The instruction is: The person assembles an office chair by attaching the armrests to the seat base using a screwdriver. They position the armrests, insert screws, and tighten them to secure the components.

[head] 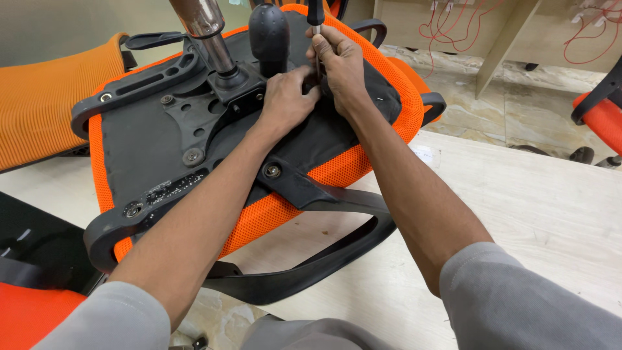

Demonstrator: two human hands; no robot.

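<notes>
An orange mesh chair seat [337, 170] lies upside down on a pale wooden table [531, 201], its black underside and metal mechanism plate [194, 123] facing up. A chrome gas cylinder [207, 32] rises from the mechanism. My right hand [340, 61] grips a screwdriver [315, 16] held upright, tip down on the seat's underside near the far edge. My left hand [285, 97] rests on the black fabric right beside the tip, fingers curled against the mechanism. A black armrest loop [324, 253] curves along the seat's near side.
An orange mesh backrest [45, 97] lies at the left. Another orange chair part [29, 311] sits at the bottom left, and one more [602, 116] at the right edge. Wooden desks with red wires [466, 26] stand behind on a marbled floor.
</notes>
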